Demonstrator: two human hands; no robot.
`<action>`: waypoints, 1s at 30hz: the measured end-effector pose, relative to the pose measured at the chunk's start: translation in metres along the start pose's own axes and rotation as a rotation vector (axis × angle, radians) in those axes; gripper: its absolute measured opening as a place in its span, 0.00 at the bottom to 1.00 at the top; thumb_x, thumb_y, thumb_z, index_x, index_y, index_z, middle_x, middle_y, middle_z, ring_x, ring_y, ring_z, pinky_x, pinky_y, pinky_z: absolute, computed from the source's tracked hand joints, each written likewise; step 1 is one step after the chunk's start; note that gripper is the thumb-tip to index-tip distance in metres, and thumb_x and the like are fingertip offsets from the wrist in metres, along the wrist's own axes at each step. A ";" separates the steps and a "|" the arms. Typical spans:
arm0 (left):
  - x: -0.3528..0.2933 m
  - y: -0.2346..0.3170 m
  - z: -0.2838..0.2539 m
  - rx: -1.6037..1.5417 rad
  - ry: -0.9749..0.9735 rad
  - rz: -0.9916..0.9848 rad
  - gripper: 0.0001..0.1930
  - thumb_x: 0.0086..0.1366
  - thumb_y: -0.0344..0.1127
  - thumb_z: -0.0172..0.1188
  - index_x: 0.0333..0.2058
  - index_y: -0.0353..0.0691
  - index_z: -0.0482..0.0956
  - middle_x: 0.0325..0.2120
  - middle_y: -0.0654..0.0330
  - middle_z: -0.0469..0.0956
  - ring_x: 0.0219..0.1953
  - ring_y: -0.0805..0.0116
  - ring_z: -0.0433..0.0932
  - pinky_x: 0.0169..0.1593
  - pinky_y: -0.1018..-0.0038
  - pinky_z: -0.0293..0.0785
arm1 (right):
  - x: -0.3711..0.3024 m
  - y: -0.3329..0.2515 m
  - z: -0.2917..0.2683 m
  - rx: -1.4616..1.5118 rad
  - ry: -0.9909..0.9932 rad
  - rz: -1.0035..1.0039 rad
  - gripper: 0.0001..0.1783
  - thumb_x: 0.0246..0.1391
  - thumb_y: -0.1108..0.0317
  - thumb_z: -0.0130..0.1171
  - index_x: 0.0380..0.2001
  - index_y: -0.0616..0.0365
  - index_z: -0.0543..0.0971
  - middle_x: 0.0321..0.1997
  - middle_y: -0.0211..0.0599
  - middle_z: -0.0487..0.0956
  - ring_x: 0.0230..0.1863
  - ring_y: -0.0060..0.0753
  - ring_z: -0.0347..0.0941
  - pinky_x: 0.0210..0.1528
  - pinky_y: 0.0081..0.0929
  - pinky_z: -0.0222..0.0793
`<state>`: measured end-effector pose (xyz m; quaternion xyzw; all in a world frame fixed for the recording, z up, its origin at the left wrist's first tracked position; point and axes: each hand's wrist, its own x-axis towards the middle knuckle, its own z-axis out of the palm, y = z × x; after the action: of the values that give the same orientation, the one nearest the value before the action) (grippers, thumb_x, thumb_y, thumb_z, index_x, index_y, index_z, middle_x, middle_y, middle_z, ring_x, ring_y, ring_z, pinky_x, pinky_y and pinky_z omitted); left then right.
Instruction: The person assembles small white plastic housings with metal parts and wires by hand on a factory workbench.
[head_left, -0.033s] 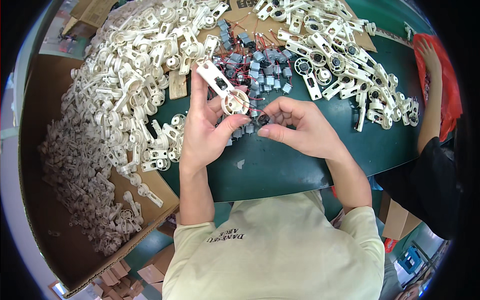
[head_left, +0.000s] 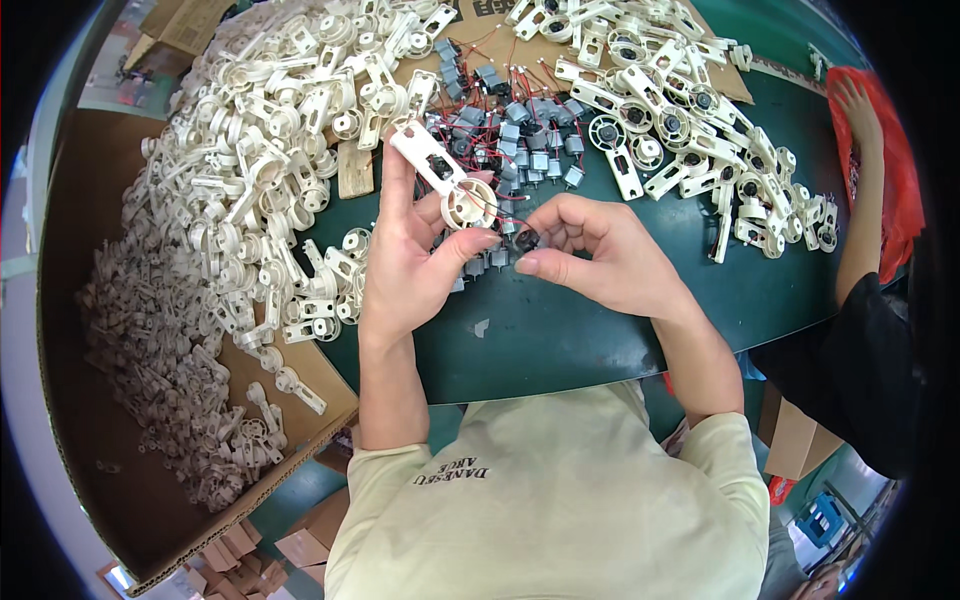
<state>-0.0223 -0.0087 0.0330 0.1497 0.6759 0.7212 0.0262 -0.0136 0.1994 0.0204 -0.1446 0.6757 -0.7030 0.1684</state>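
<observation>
Working above a dark green tabletop (head_left: pixel 560 345)

Pinching a cream plastic arm (head_left: pixel 420 148) with round spoked end in the left hand (head_left: pixel 415 265), and a small round black part (head_left: pixel 526 240) in the right hand (head_left: pixel 615 255), just beside that end, near red-wired grey metal motors (head_left: pixel 539 161).

The left hand (head_left: pixel 415 265) held a cream plastic part (head_left: pixel 454 182) with a round end; the right hand (head_left: pixel 615 255) pinched a small dark piece (head_left: pixel 527 239) just beside it. Beyond, red-wired grey motors (head_left: pixel 540 160) lay bunched on the green tabletop (head_left: pixel 560 340).
</observation>
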 end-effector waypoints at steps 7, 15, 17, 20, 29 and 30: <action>-0.002 0.001 -0.006 -0.116 -0.024 -0.149 0.48 0.54 0.15 0.63 0.67 0.32 0.42 0.65 0.51 0.52 0.56 0.59 0.72 0.53 0.68 0.76 | 0.000 0.002 0.000 -0.016 -0.010 -0.016 0.14 0.51 0.66 0.69 0.36 0.63 0.77 0.27 0.26 0.78 0.27 0.11 0.71 0.28 0.15 0.69; -0.003 -0.004 -0.004 -0.141 -0.064 -0.086 0.43 0.49 0.17 0.69 0.63 0.28 0.56 0.65 0.55 0.49 0.58 0.60 0.71 0.57 0.66 0.74 | 0.002 -0.002 0.000 0.047 -0.045 0.040 0.12 0.56 0.76 0.60 0.44 0.66 0.75 0.39 0.32 0.78 0.38 0.16 0.74 0.38 0.16 0.71; -0.002 -0.005 -0.006 -0.026 -0.130 -0.049 0.37 0.48 0.20 0.71 0.57 0.27 0.64 0.65 0.56 0.48 0.58 0.60 0.71 0.58 0.64 0.73 | 0.002 -0.002 0.002 0.159 -0.010 0.013 0.13 0.57 0.76 0.58 0.46 0.65 0.74 0.41 0.33 0.78 0.38 0.17 0.74 0.38 0.17 0.72; -0.003 -0.004 -0.001 -0.011 -0.113 -0.002 0.33 0.47 0.22 0.73 0.53 0.27 0.68 0.65 0.56 0.47 0.58 0.60 0.71 0.58 0.64 0.73 | 0.003 -0.002 -0.001 0.181 -0.009 0.017 0.15 0.59 0.76 0.56 0.50 0.65 0.72 0.41 0.33 0.76 0.39 0.18 0.74 0.37 0.17 0.72; -0.007 -0.006 0.005 0.050 0.009 -0.026 0.36 0.43 0.26 0.76 0.52 0.30 0.70 0.63 0.54 0.56 0.53 0.63 0.75 0.55 0.66 0.76 | 0.002 -0.008 -0.005 0.259 -0.128 0.095 0.15 0.60 0.77 0.53 0.50 0.64 0.69 0.42 0.31 0.74 0.35 0.16 0.72 0.35 0.16 0.70; -0.008 -0.008 0.004 0.133 -0.001 0.010 0.34 0.43 0.26 0.76 0.51 0.31 0.72 0.61 0.54 0.60 0.52 0.63 0.76 0.54 0.66 0.76 | 0.003 -0.002 -0.003 0.248 -0.105 0.041 0.14 0.60 0.77 0.54 0.49 0.63 0.70 0.38 0.28 0.74 0.33 0.14 0.71 0.33 0.15 0.68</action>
<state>-0.0150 -0.0057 0.0239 0.1546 0.7217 0.6746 0.0128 -0.0175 0.2008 0.0227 -0.1452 0.5767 -0.7690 0.2344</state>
